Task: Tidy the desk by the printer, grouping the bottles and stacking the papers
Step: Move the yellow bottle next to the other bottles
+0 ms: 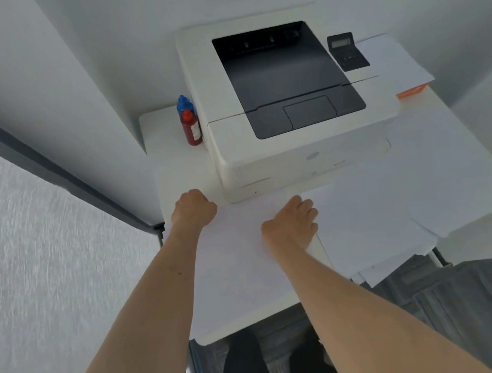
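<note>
White desk (pixel 172 175) by the printer (pixel 284 93) already has the red bottle (pixel 192 128) and blue bottle (pixel 183 104) together at its left, while the left hand (pixel 194 210), curled shut, and right hand (pixel 291 222), fingers loosely spread, press on the papers (pixel 238 246), probably squaring them up

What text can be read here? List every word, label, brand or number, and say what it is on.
No text reads clearly.
Printer: round logo on the front, too blurred to read.
Printer control panel: small display and buttons, nothing legible.
Red bottle: white label, print too small to read.
Blue bottle: no legible text.
Papers: appear blank.
</note>
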Tool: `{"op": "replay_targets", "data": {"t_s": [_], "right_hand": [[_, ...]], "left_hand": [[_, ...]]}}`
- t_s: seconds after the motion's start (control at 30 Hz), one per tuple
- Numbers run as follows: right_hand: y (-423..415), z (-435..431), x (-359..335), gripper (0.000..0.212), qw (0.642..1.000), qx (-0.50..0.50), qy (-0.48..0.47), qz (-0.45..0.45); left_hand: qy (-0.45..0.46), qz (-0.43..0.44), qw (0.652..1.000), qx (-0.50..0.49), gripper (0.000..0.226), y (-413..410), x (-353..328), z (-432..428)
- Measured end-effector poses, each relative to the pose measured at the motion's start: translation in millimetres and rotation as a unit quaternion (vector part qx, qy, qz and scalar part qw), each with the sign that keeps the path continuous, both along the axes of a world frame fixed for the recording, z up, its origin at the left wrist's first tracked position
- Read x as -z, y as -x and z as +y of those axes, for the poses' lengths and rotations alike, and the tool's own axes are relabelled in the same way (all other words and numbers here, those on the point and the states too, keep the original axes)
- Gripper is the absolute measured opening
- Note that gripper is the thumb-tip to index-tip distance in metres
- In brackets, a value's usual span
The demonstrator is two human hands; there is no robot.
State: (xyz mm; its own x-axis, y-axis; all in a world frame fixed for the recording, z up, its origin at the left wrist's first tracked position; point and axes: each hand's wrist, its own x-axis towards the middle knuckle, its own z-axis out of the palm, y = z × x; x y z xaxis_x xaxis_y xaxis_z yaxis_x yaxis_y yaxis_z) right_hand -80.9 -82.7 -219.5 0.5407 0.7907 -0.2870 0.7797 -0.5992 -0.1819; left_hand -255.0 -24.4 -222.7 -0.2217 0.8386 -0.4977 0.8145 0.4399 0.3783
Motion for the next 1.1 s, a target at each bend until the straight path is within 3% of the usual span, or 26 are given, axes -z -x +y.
{"op": "replay_targets", "data": {"t_s": [0.13, 0.3, 0.4, 0.53, 0.73, 0.93, 1.1], "right_hand": [[-16, -11, 8, 0.066, 0.996, 0.046, 0.060, 0.045], [-17, -15, 9, 0.056, 0.993, 0.049, 0.064, 0.087], [-7, -17, 1, 0.040, 0.995, 0.006, 0.016, 0.094], [12, -22, -7, 0.038, 0.987, -0.097, -0.082, 0.102], [44, -19, -18, 0.035, 0.923, -0.234, -0.175, 0.252], [89, 1, -26, 0.033, 0.899, -0.243, -0.199, 0.305], [122, 21, -22, 0.039, 0.887, -0.279, -0.221, 0.295]], "left_hand": [[0.015, 0.036, 0.997, 0.064, 0.032, -1, 7, -14], [-0.015, 0.098, 0.981, 0.164, 0.067, 9, 15, -31], [-0.037, 0.115, 0.980, 0.159, 0.075, 11, 20, -43], [-0.046, 0.118, 0.982, 0.139, 0.094, 13, 20, -46], [-0.059, 0.133, 0.976, 0.164, 0.090, 23, 22, -53], [-0.089, 0.084, 0.986, 0.117, 0.096, 31, 33, -72], [-0.104, 0.118, 0.980, 0.124, 0.094, 39, 34, -73]]}}
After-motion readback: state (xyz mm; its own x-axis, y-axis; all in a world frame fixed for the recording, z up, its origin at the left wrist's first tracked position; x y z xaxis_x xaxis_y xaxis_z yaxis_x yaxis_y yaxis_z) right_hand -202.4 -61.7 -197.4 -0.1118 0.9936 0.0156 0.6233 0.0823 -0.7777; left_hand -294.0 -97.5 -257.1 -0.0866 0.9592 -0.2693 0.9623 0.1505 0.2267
